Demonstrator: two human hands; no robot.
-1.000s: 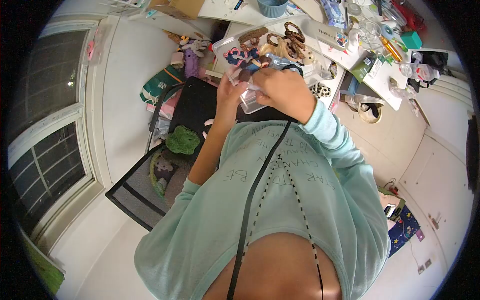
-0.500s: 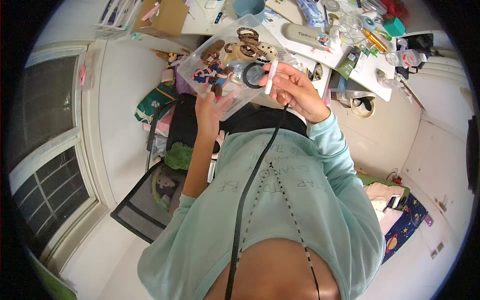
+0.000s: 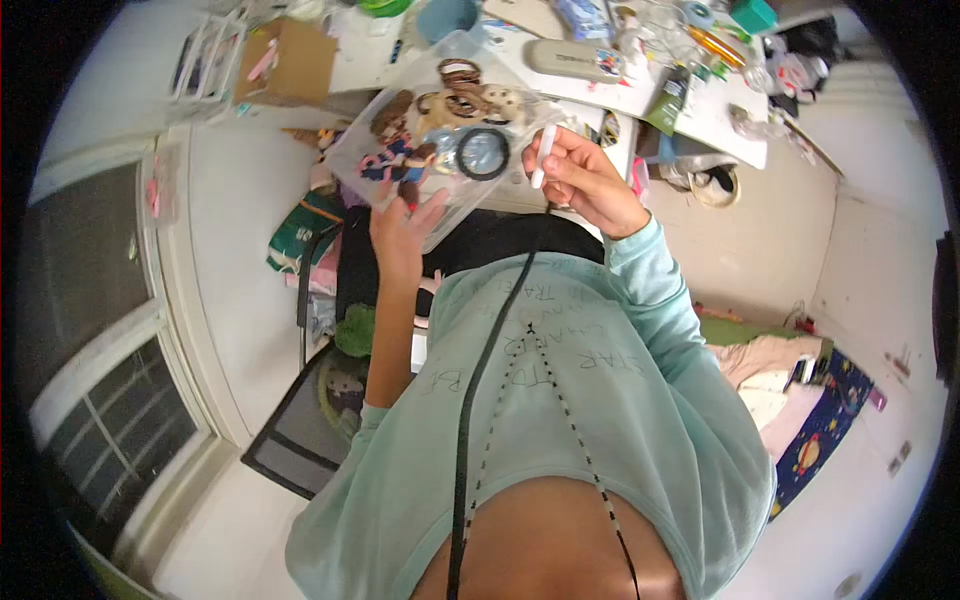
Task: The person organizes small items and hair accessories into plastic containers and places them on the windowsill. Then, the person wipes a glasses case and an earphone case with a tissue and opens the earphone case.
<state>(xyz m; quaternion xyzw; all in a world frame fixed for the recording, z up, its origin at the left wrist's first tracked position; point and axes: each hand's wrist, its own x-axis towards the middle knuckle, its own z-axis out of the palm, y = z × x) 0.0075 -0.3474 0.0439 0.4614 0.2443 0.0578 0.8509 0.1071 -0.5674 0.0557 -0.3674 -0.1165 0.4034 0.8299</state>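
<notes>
My left hand (image 3: 400, 240) grips the near-left side of a clear plastic box (image 3: 455, 215), which is tilted over my lap. Inside the box lie brown hair ties (image 3: 461, 88), a black ring-shaped band (image 3: 483, 154), a beige spotted piece (image 3: 503, 103) and a tangle of dark blue and pink bands (image 3: 385, 160). Just right of the box, my right hand (image 3: 590, 185) pinches a slim white stick (image 3: 544, 156) between thumb and fingers, held nearly upright. What kind of stick it is, I cannot make out.
Behind the box, the white desk (image 3: 735, 140) carries a grey case (image 3: 575, 60), a blue bowl (image 3: 447, 20), a dark green tube (image 3: 668, 100) and much clutter. A cardboard box (image 3: 285, 65) stands at the back left. A mesh chair (image 3: 300, 430) is beside me on the left.
The plastic box has shifted slightly left and the black band in it now shows clear of my right hand. My right hand still holds the white stick, now apart from the band.
</notes>
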